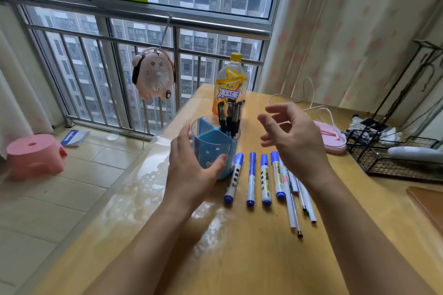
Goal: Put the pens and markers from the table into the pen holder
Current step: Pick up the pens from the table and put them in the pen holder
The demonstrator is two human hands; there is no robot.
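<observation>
A blue pen holder (212,143) with compartments stands on the wooden table (239,258). Several black pens (230,115) stand in its right rear compartment. My left hand (191,167) wraps around the holder's left side, thumb on its front. My right hand (292,136) hovers above the table to the right of the holder, fingers spread and curled, with nothing in it. Several blue-capped white markers (251,178) lie side by side in front of the holder. To their right lie several thin white pens (296,201), partly under my right wrist.
An iced tea bottle (230,84) stands behind the holder. A pink object (332,140) with a white cable, a black wire basket (393,155) and a brown board (429,203) are at the right. The table's left edge drops to the floor.
</observation>
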